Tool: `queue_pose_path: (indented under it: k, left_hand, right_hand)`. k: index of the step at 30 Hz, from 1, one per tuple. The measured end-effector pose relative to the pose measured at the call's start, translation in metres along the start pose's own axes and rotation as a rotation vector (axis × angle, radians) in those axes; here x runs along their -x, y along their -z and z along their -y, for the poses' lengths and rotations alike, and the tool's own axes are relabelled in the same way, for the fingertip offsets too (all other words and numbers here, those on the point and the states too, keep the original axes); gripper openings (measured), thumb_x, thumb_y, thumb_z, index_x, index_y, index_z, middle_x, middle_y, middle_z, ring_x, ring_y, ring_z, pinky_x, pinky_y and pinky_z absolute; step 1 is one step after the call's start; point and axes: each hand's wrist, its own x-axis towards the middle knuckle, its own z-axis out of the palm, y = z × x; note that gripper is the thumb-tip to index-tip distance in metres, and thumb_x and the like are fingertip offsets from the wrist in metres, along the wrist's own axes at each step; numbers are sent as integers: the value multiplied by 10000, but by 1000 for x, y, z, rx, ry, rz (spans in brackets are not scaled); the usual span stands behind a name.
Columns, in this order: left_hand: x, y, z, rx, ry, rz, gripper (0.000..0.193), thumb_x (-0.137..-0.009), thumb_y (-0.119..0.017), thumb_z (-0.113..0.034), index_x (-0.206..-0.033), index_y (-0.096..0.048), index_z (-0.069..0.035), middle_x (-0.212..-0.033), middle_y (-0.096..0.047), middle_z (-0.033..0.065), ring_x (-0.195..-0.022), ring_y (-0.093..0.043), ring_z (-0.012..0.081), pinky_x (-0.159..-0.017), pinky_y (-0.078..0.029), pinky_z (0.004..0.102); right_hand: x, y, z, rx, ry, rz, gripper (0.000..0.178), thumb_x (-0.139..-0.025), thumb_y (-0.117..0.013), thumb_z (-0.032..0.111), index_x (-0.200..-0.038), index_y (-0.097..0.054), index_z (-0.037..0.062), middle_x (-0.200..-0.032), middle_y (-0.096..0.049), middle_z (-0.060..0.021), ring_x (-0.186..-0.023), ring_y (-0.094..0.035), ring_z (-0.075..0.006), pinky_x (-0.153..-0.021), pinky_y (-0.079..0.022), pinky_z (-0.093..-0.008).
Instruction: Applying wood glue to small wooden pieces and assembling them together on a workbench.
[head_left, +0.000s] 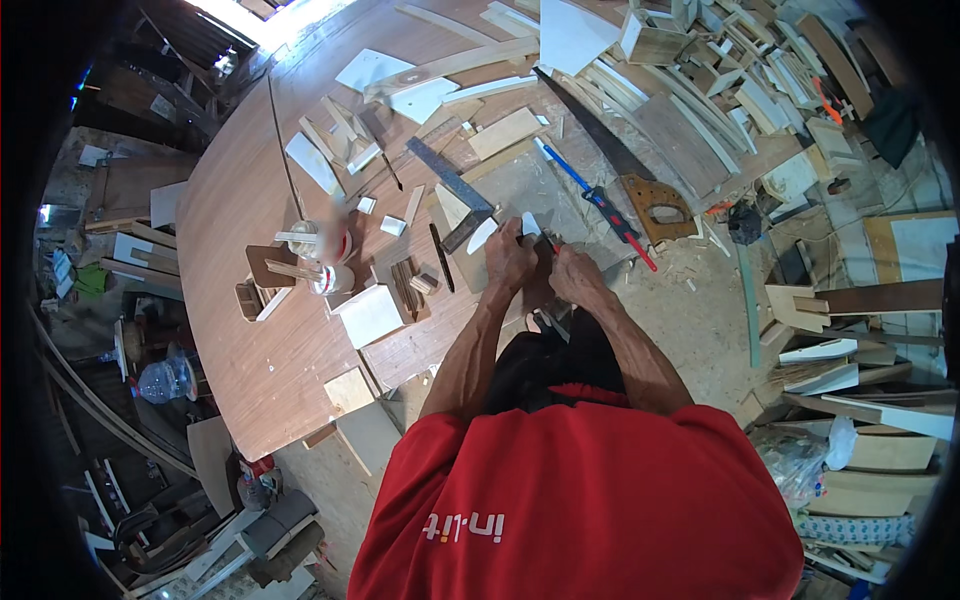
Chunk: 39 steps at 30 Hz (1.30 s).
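My left hand (pixel 511 258) is closed, its fingers pressing on a small white piece with a rounded end (pixel 530 223) at the edge of the work surface. Right beside it, my right hand (pixel 579 277) is closed around a slim tool; a bit of red and a dark part show at its fingers, but its kind is hidden. Another white rounded piece (pixel 481 236) lies just left of my left hand. A metal try square (pixel 450 190) rests behind it. To the right lie a blue-and-red tool with a long shaft (pixel 597 200) and a handsaw (pixel 612 135) with a wooden handle.
Wood strips and offcuts (pixel 450 70) are spread over the far side of the brown tabletop (pixel 240 330). Jars (pixel 333 278) and a small box of sticks (pixel 262 297) stand at the left. Stacked timber (pixel 870 450) crowds the right side. A dark pencil-like stick (pixel 441 257) lies near my left hand.
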Motion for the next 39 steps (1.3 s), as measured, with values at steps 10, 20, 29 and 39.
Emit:
queue_pose_path:
  k: [10,20,29,39]
  left_hand:
    - [-19,4,6,-81,181,164,197,-748,-642,-144,-888,-626,-6,-812,-651,240,-799,-631,416,-707,-486,471]
    - [-16,7,0,-149,218,173,190,-743,-676,-153,-845,-617,-4,-775,-648,204,-763,-632,381,-688,-479,452]
    - [8,3,-1,-6,-25,35,135,-749,-644,-70,-823,-544,-19,-786,-578,155,-776,-591,370,-655,-456,434]
    - [23,-9,3,-92,-156,-61,136,-756,-648,-74,-834,-543,-37,-788,-579,152,-796,-588,365,-689,-464,438]
  right_hand:
    - [9,20,34,53,-11,-57,243,-835,-470,108,-914,-528,-114,-844,-619,-321,-836,-619,-475,-739,-489,-528]
    - [21,6,5,-37,-54,-52,229,-858,-471,136,-927,-512,-78,-820,-618,-322,-813,-616,-483,-729,-489,-531]
    - [12,7,7,19,-13,-54,257,-843,-507,132,-1002,-492,-70,-779,-623,-297,-805,-627,-458,-724,-486,-507]
    - [3,20,10,16,-9,49,251,-846,-481,135,-923,-526,-99,-810,-620,-335,-817,-631,-476,-718,-505,-525]
